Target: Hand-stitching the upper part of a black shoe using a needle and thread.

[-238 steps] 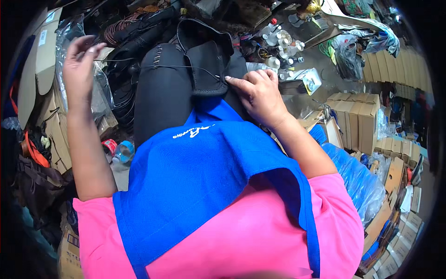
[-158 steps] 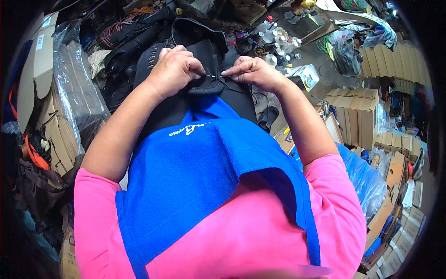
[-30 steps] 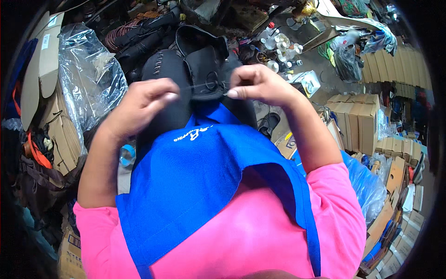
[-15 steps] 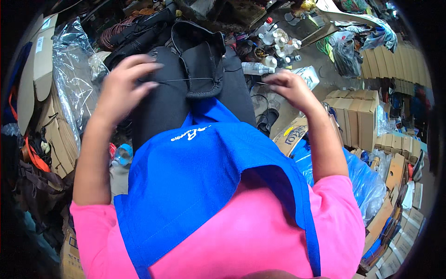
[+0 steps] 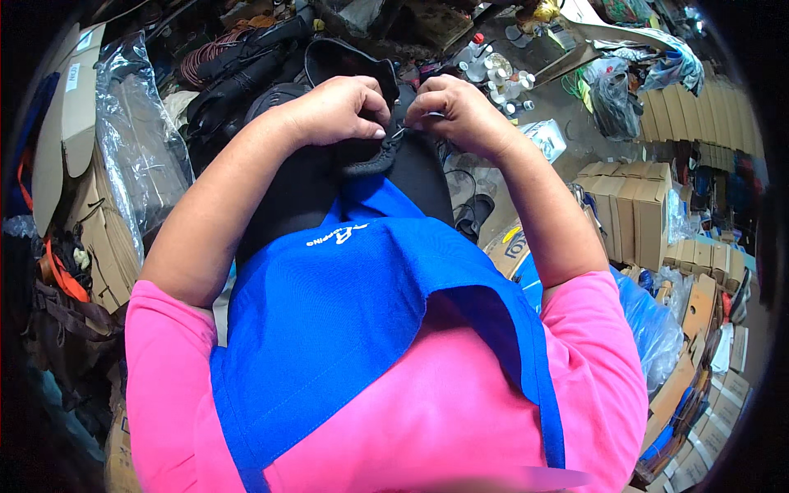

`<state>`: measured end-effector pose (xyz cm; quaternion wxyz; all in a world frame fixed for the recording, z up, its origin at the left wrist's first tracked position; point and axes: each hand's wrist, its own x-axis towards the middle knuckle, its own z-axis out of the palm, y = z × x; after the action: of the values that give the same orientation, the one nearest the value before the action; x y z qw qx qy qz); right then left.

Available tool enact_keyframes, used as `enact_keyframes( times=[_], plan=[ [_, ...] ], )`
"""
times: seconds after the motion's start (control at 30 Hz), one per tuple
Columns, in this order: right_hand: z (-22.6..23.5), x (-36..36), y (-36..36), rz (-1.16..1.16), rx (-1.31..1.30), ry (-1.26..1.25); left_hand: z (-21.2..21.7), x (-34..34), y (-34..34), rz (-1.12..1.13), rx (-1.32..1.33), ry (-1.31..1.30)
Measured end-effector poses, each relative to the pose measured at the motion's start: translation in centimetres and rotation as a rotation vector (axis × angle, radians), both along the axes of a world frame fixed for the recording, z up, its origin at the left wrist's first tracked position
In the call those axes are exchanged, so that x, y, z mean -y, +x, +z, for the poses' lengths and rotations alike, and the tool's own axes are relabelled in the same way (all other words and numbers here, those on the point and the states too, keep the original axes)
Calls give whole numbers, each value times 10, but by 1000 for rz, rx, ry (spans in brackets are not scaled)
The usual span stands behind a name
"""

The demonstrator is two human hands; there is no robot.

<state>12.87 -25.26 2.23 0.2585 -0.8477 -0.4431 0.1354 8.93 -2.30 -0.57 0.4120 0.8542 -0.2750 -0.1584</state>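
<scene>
A black piece shaped like a shoe upper [image 5: 371, 164], with a raised rim, rests on my lap between my black-clad thighs. My hands hide much of its middle. Over its left side, my left hand [image 5: 349, 108] is closed, thumb and bent fingers close together at the tips. Facing it at the right edge, my right hand [image 5: 450, 113] pinches something small. A short, thin, bright line shows by the right fingertips; it is too small to name. The dark thread seen a moment ago cannot be made out now. A blue apron [image 5: 345, 279] covers my front.
White bottles [image 5: 505, 82] stand on the floor ahead to the right. Stacked cardboard boxes [image 5: 629, 205] and clear plastic lie at my right. Cardboard under a clear plastic sheet [image 5: 136, 123] leans at my left. Dark items and a coiled cord [image 5: 209, 57] lie ahead left.
Both hands have come inward from wide apart and now meet over the black shoe upper. Earlier a dark thread stretched from my left hand to the upper.
</scene>
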Motion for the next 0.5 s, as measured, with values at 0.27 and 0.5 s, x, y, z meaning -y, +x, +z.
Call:
enact_keyframes(
  times=[0.27,0.5],
  plan=[
    [-23,4,-17,-50,-218,123,-5,-4,4,-2,-137,-96],
    [-32,8,-48,-200,-86,191,4,-11,2,-170,-220,-14]
  ],
)
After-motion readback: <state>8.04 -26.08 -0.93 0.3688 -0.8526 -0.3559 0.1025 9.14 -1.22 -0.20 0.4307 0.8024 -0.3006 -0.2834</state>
